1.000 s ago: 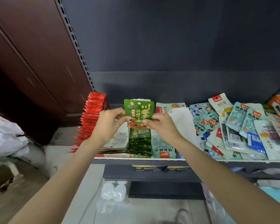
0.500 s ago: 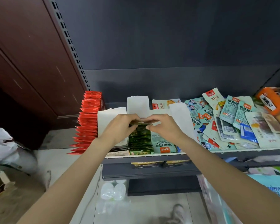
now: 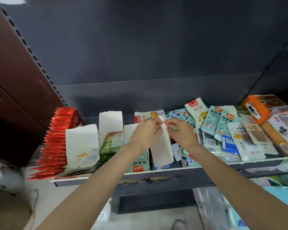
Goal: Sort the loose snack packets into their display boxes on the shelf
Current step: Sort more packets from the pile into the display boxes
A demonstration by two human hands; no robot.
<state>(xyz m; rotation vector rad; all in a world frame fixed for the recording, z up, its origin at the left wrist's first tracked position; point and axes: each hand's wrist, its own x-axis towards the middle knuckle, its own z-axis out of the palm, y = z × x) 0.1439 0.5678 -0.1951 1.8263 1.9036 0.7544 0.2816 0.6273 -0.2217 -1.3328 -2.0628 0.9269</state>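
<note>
Glossy red foil packets (image 3: pixel 56 138); matt white cardboard flap (image 3: pixel 81 138); matt dark shelf (image 3: pixel 173 175)

Loose pale-green snack packets (image 3: pixel 223 130) are lying heaped and overlapping at the shelf's (image 3: pixel 173 168) right; white-flapped display boxes (image 3: pixel 83 138) are standing open at centre-left, green packets (image 3: pixel 112 143) stacked inside one.

2 hands (image 3: pixel 146 131) (image 3: pixel 181 133) — 4 white box flaps (image 3: pixel 81 138), 1 orange box (image 3: pixel 256 108), 1 red packet row (image 3: pixel 56 140)
</note>
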